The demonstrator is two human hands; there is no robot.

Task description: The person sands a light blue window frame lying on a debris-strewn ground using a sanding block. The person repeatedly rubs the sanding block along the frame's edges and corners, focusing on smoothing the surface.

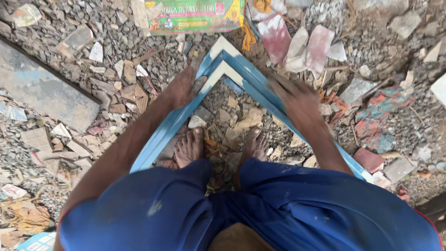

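1. the person stood bent over a blue-painted frame corner [241, 69], two lengths of moulding meeting in a mitred point that aimed away from the body, with paler unpainted faces showing at the joint.
2. the left hand [182, 88] lay on the left length of the frame, just below the joint, fingers fairly flat and spread over the top face; it seemed to press down more than to grasp, and whether the fingers curled under the edge could not be told.
3. the right hand [297, 98] rested on the right length, close to the joint; it was blurred, the fingers looked partly curled over the moulding, though how firmly it gripped could not be told.
4. one hand on each side of the joint looked like a way of keeping the two lengths pushed together at the mitre.
5. the frame rested on rubble-strewn ground [116, 51], its open side towards the person, so both bare feet [189, 146] stood inside the angle, near the two lengths.
6. blue shorts [251, 209] filled the lower part of the view.
7. beyond the point of the frame lay a printed green and yellow sheet [195, 16] and reddish-white broken pieces [297, 42]; a grey slab [42, 93] lay well off to the left.
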